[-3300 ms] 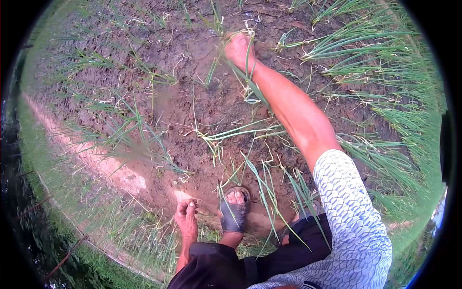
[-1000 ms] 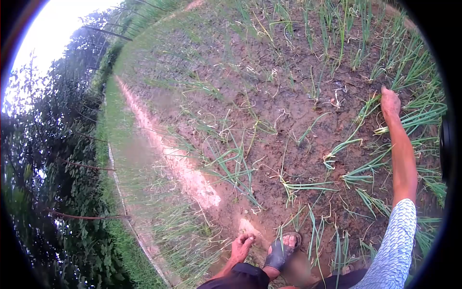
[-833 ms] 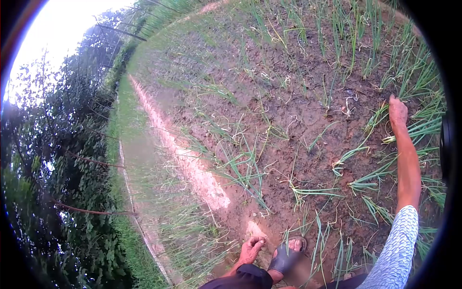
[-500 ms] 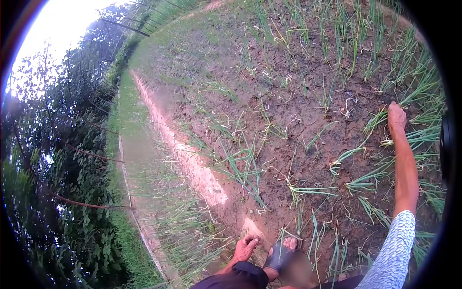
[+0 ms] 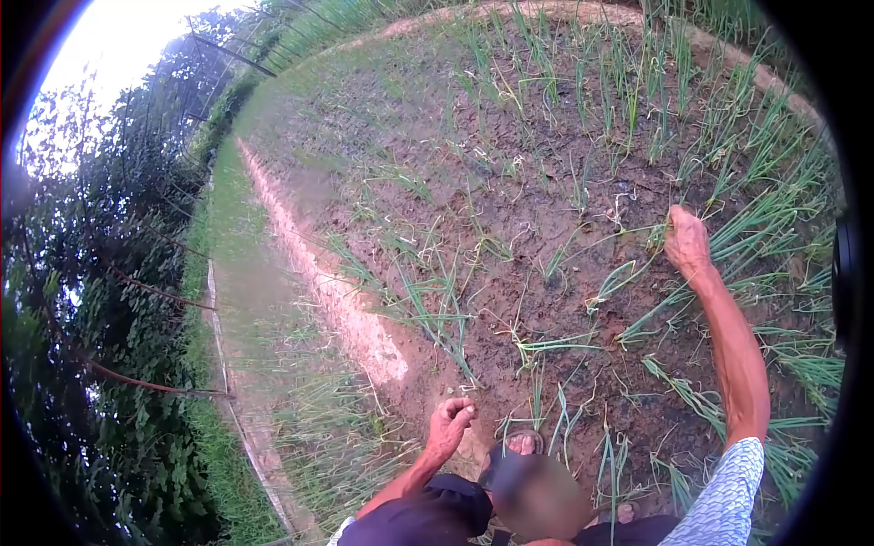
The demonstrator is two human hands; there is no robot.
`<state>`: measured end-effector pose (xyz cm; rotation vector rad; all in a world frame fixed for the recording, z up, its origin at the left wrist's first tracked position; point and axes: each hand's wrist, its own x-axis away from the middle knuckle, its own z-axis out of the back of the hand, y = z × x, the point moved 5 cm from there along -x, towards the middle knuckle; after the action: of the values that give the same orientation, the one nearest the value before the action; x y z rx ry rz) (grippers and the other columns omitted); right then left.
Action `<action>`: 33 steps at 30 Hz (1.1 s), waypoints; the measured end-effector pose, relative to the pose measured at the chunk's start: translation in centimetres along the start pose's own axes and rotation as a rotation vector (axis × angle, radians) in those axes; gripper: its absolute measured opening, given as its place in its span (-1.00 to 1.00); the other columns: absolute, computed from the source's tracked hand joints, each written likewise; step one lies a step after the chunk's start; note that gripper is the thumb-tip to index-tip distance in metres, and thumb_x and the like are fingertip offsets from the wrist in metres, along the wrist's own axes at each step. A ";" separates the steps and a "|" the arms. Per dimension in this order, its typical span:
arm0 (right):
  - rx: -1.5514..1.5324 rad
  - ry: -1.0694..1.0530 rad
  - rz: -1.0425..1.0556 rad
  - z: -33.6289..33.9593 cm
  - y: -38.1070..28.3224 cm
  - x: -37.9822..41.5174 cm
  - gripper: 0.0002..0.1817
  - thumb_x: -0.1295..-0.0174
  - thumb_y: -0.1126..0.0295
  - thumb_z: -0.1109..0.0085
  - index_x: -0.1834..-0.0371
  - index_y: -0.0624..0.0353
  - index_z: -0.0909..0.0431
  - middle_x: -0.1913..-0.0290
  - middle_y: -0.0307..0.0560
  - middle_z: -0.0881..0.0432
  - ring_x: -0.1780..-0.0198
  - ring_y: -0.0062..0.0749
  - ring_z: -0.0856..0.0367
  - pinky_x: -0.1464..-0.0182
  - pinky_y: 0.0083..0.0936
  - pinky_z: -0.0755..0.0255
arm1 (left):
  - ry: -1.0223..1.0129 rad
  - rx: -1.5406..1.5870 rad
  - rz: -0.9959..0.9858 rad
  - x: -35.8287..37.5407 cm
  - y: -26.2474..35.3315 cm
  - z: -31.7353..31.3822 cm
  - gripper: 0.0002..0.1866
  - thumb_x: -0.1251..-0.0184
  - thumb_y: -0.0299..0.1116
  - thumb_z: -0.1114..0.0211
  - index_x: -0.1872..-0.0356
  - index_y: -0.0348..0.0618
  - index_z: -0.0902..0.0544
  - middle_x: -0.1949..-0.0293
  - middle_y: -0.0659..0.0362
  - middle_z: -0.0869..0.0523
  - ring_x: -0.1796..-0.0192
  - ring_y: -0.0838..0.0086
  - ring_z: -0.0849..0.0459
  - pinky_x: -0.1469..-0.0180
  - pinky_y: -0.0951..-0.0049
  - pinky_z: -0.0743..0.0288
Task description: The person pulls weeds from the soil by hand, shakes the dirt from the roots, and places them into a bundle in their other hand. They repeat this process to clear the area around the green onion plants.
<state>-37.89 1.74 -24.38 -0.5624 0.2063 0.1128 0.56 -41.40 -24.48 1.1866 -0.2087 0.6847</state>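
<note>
My right hand (image 5: pixel 687 241) reaches far out over the muddy bed, fingers curled around the base of a standing green onion plant (image 5: pixel 751 214). Pulled green onions (image 5: pixel 546 346) lie flat on the wet brown soil (image 5: pixel 510 209) between that hand and my foot. My left hand (image 5: pixel 451 423) hovers low by my knee with fingers curled in and nothing in them. My sandalled foot (image 5: pixel 521 444) stands on the mud just right of it, partly blurred.
Rows of upright green onions (image 5: pixel 628 86) fill the far and right part of the bed. A pale earthen ridge (image 5: pixel 350 318) edges the bed on the left, with a grassy strip (image 5: pixel 246 300) and dark trees (image 5: pixel 100 273) beyond.
My right hand has shifted left and closed at an onion plant's base. The view tipped up from the ground at my feet. My left hand lifted slightly off the mud.
</note>
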 end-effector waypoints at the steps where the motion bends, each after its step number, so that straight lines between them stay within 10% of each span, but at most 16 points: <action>1: -0.024 0.021 0.031 2.0 -1.6 0.9 -0.91 -0.03 0.55 -0.03 0.36 0.24 -0.44 0.46 0.28 -0.56 0.28 0.23 -0.59 0.24 0.00 -0.42 | -0.007 0.029 -0.053 -0.7 1.2 -0.3 -0.75 -0.37 -0.34 -0.24 0.05 -0.29 -0.60 0.24 0.20 -0.71 0.21 0.55 -0.68 0.21 0.51 -0.56; 7: -0.117 -0.044 0.060 12.3 -3.3 5.7 -0.88 -0.03 0.50 -0.09 0.35 0.25 -0.44 0.48 0.27 -0.54 0.32 0.22 -0.57 0.29 -0.14 -0.44 | -0.075 0.108 -0.267 -1.0 11.9 -3.5 -0.81 -0.37 -0.39 -0.24 0.10 -0.27 -0.59 0.23 0.24 -0.69 0.23 0.63 -0.60 0.16 0.59 -0.51; 14: -0.754 -0.247 -0.369 22.3 1.4 14.6 -0.82 -0.05 0.60 0.04 0.26 0.21 -0.46 0.48 -0.32 -0.50 0.62 -0.72 -0.40 0.61 -0.70 -0.25 | -0.302 -0.208 -0.515 1.2 20.7 -7.7 -0.79 -0.35 -0.36 -0.28 0.09 -0.25 -0.60 0.24 0.27 -0.68 0.21 0.66 -0.57 0.13 0.59 -0.48; 33: -0.794 0.227 -0.534 38.5 8.1 34.6 -0.64 -0.27 0.24 -0.19 -0.04 0.19 -0.48 0.45 -0.39 -0.42 0.49 -0.75 -0.34 0.47 -0.77 -0.19 | -0.964 -0.974 -1.089 12.4 36.3 -25.5 -0.63 -0.17 -0.32 -0.21 0.00 -0.25 -0.57 0.11 -0.07 -0.59 0.05 0.09 -0.63 -0.05 0.19 -0.48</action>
<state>0.69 31.06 -4.58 -1.4046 0.2227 -0.4110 -16.25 -6.36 0.19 0.4262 -0.5511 -0.9264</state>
